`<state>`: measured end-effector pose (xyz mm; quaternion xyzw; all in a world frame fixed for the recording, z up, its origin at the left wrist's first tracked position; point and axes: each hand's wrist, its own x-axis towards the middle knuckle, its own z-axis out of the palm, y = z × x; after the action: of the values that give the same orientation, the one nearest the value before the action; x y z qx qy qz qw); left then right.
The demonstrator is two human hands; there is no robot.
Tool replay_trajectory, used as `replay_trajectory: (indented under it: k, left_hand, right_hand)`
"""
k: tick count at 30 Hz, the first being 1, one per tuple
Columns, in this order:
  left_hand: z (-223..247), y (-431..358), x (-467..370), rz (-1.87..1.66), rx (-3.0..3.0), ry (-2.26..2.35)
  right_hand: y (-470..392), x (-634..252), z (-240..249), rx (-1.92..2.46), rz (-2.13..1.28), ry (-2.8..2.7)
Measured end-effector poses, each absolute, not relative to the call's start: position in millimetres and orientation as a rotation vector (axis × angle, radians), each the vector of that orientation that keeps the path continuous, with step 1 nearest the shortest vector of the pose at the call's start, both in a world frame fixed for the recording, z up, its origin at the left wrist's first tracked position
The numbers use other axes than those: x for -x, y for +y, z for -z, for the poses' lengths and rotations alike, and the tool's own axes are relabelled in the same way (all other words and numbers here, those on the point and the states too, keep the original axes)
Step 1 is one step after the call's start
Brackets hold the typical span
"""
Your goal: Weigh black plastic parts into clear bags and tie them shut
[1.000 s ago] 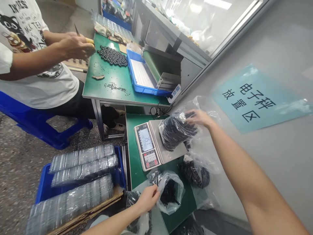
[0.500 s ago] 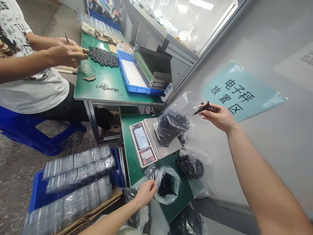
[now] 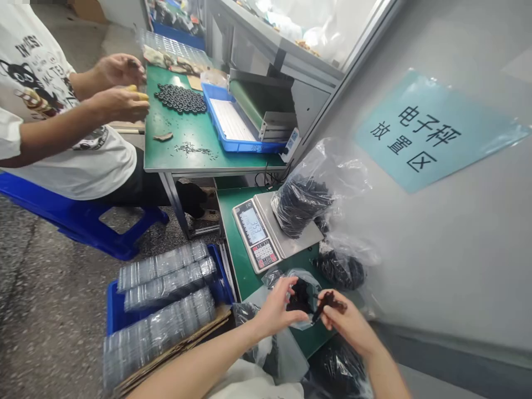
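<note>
My right hand (image 3: 344,320) pinches a small bunch of thin black parts (image 3: 326,306) at the right rim of an open clear plastic bag (image 3: 308,275). Dark pieces fill the bag, too small to make out singly. At the bag's left side is my left hand (image 3: 279,310), thumb and fingers spread apart; whether it touches the plastic I cannot tell. Behind the bag stands a digital scale (image 3: 255,235) with a lit display. On its metal plate sits a tall clear bag packed with black parts (image 3: 301,205).
Another bag of black parts (image 3: 338,269) lies right of the scale, by the wall. Stacked clear plastic trays (image 3: 162,327) rest in a blue crate at left. A co-worker (image 3: 62,111) sits at a green table (image 3: 162,158) with black rings and a blue tray (image 3: 241,147).
My right hand has come down from beside the wall to the open bag, still holding the black parts. My left hand has spread its fingers. The scale's display reads slightly lower.
</note>
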<state>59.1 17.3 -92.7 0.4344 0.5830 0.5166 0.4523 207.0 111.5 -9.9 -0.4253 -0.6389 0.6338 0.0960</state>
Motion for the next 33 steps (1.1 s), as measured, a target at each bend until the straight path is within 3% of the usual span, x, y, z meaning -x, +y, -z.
replay_trajectory:
  k: [6, 14, 23, 27, 33]
  left_hand:
    - [100, 23, -83, -1.114, -1.124, 1.478]
    - [105, 27, -79, -1.140, -1.212, 1.718]
    - [110, 44, -48, -1.262, -1.193, 1.974]
    - [75, 82, 2, -1.452, -1.267, 1.959]
    - [-14, 169, 119, -1.681, -1.269, 1.914]
  right_hand:
    - [67, -214, 82, 1.292, -1.808, -1.622]
    - [90, -214, 115, 1.490, -1.569, -1.652]
    - [90, -215, 120, 1.528, -1.387, -2.168]
    - [73, -233, 111, 1.516, -1.327, -2.294]
    - [93, -240, 63, 1.296, -1.051, -2.332]
